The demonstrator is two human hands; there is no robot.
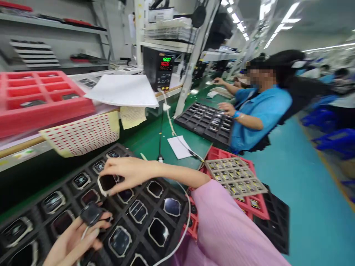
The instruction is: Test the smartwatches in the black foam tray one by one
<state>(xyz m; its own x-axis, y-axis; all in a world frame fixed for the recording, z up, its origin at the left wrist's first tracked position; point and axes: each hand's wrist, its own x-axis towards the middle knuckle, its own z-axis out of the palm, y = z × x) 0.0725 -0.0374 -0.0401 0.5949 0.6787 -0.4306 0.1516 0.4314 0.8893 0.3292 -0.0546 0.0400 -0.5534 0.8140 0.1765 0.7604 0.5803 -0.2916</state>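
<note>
My right hand (129,173) pinches a square smartwatch case (107,183) with a dark screen and pale frame, tilted above a black foam tray (109,212). Lower left, my left hand (79,236) is closed around a dark, square-faced piece (91,213); a thin white cord shows at its fingers. What this piece is exactly, I cannot make out. The tray's compartments hold several similar watch cases, among them one with a lit face (81,180) and one with a dark screen (158,231).
A white cable (189,214) curves over the tray's right side. Red trays (262,210) and a beige tray (235,176) are stacked at the right. A power supply (158,68) stands behind, beside papers (124,90). A co-worker in blue (266,107) sits at another black tray (191,120).
</note>
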